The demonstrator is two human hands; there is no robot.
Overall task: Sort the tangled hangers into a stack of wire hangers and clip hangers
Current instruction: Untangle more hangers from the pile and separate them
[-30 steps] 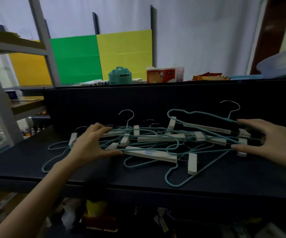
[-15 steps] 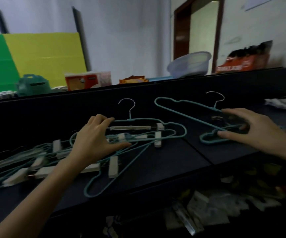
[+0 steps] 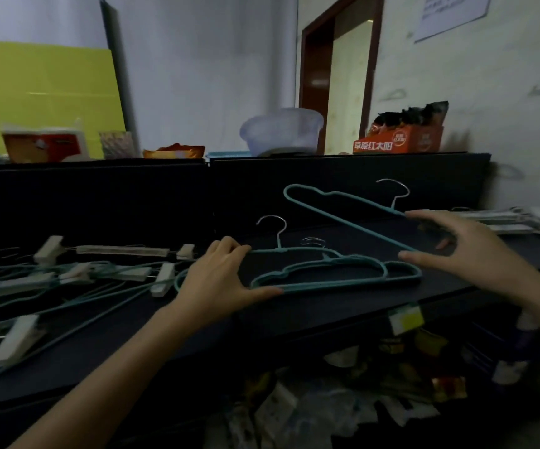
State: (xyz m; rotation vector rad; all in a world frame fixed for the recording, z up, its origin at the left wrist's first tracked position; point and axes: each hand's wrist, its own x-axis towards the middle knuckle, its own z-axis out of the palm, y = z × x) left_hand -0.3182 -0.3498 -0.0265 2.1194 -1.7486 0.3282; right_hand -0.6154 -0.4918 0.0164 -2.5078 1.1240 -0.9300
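The left hand [image 3: 220, 280] grips the flat wire hangers [image 3: 343, 285] between curled fingers and thumb, near the front edge of the bench [image 3: 310, 303]. The right hand [image 3: 463, 254] pinches a raised wire hanger [image 3: 353, 223], tilted above the bench's right half. The back panel [image 3: 132, 202] walls in the far edge. Tangled clip hangers [image 3: 116, 272] crowd the left end, and a stack of clip hangers [image 3: 505, 218] lies at the far right corner. A basin [image 3: 281, 131] and an orange box [image 3: 398, 140] sit above the panel.
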